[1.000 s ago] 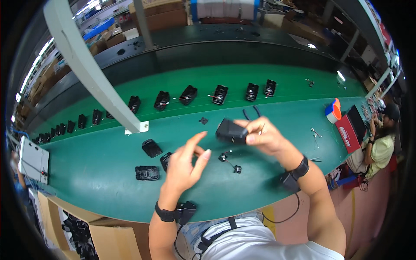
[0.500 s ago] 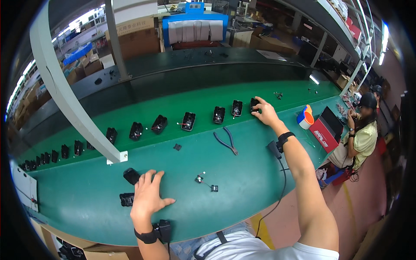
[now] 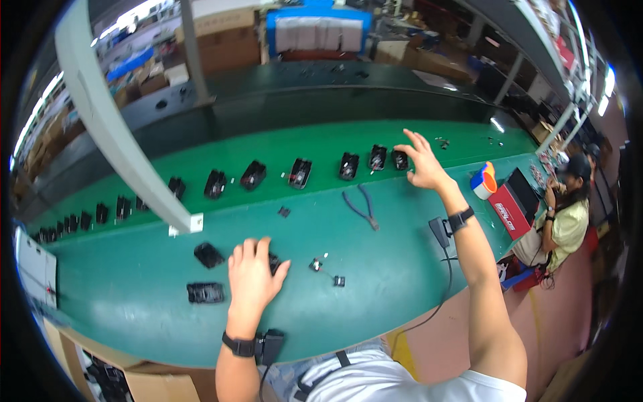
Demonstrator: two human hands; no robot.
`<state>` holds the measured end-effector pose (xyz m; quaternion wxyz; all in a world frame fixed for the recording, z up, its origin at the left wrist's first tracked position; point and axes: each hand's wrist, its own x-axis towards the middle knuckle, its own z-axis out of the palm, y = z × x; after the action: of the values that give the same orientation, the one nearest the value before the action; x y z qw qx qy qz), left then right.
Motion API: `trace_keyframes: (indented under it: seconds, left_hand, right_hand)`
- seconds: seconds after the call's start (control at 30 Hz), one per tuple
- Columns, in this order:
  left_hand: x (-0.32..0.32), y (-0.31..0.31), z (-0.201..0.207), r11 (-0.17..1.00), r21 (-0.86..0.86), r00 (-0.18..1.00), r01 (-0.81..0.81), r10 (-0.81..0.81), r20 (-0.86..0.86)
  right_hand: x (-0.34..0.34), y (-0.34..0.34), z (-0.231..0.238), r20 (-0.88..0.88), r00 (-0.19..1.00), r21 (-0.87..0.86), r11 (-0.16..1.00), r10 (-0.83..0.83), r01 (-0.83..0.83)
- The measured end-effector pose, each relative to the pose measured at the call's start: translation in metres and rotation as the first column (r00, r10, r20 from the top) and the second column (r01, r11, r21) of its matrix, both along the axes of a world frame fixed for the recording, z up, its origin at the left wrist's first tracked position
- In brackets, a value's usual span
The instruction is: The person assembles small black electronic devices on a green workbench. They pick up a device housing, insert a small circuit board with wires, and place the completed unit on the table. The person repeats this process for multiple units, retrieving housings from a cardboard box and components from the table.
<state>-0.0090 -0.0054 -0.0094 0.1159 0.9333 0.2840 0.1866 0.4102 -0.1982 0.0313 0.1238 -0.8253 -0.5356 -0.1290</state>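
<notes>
My left hand (image 3: 254, 276) is over the near bench, fingers curled round a black plastic housing (image 3: 274, 263) that shows between index finger and thumb; most of it is hidden. To its left lie two more black housings, one tilted (image 3: 209, 254) and one lying lengthwise (image 3: 205, 293). Fingers apart and holding nothing, my right hand (image 3: 423, 162) hovers just right of the end housing (image 3: 400, 159) in a long row on the green belt. Several row housings, such as an open one (image 3: 300, 173), have small wired parts inside.
Blue-handled pliers (image 3: 362, 208) lie mid-bench. Small wired black parts (image 3: 339, 281) and a small black piece (image 3: 284, 212) lie nearby. A grey post (image 3: 127, 134) rises at left. At right are an orange-and-blue tape roll (image 3: 483, 181), a red box (image 3: 512, 209) and a seated person (image 3: 568, 208).
My right hand has let go of the end housing and drawn back from it, fingers spreading. My left hand has shifted right, away from the two housings, with a black housing now showing under it.
</notes>
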Motion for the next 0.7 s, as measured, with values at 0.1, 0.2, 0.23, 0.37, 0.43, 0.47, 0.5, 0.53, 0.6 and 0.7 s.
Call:
trace_keyframes:
  seconds: [0.1,0.2,0.23,0.37,0.43,0.47,0.5,0.53,0.6,0.7]
  left_hand:
    - [0.003,-0.006,0.007,0.999,-0.051,1.000,-0.010,0.011,0.018]
    - [-0.005,-0.001,0.010,0.992,-0.074,0.994,-0.098,0.094,-0.053]
    - [-0.006,0.002,0.007,0.994,-0.078,0.996,-0.073,0.069,-0.051]
    - [0.000,0.007,0.004,0.983,-0.173,0.998,0.066,-0.064,0.016]
    - [0.001,0.008,0.002,0.967,-0.196,0.983,0.162,-0.141,0.114]
    - [0.003,0.007,0.003,0.947,-0.259,0.977,0.190,-0.156,0.149]
    - [0.004,0.004,0.002,0.931,-0.288,0.969,0.226,-0.184,0.165]
    - [0.004,0.002,0.000,0.912,-0.316,0.960,0.261,-0.212,0.183]
    - [0.009,0.001,0.001,0.891,-0.336,0.945,0.306,-0.241,0.222]
    - [0.012,-0.006,-0.002,0.874,-0.361,0.935,0.327,-0.243,0.258]
  right_hand:
    - [-0.079,0.021,0.015,-0.196,0.927,0.179,0.941,0.319,-0.286]
    - [-0.158,0.036,0.015,-0.709,0.622,0.025,0.894,0.331,-0.447]
    - [-0.179,0.042,0.009,-0.712,0.614,-0.012,0.868,0.341,-0.496]
    - [-0.213,0.063,-0.017,-0.636,0.638,-0.031,0.812,0.433,-0.582]
    - [-0.217,0.068,-0.024,-0.681,0.591,0.033,0.824,0.433,-0.566]
    - [-0.218,0.069,-0.024,-0.692,0.565,0.092,0.832,0.448,-0.547]
    - [-0.217,0.069,-0.025,-0.702,0.540,0.151,0.838,0.464,-0.524]
    - [-0.218,0.068,-0.030,-0.762,0.471,0.207,0.856,0.445,-0.473]
    - [-0.220,0.063,-0.033,-0.796,0.477,0.149,0.885,0.372,-0.440]
    - [-0.221,0.062,-0.037,-0.734,0.534,0.172,0.876,0.419,-0.451]
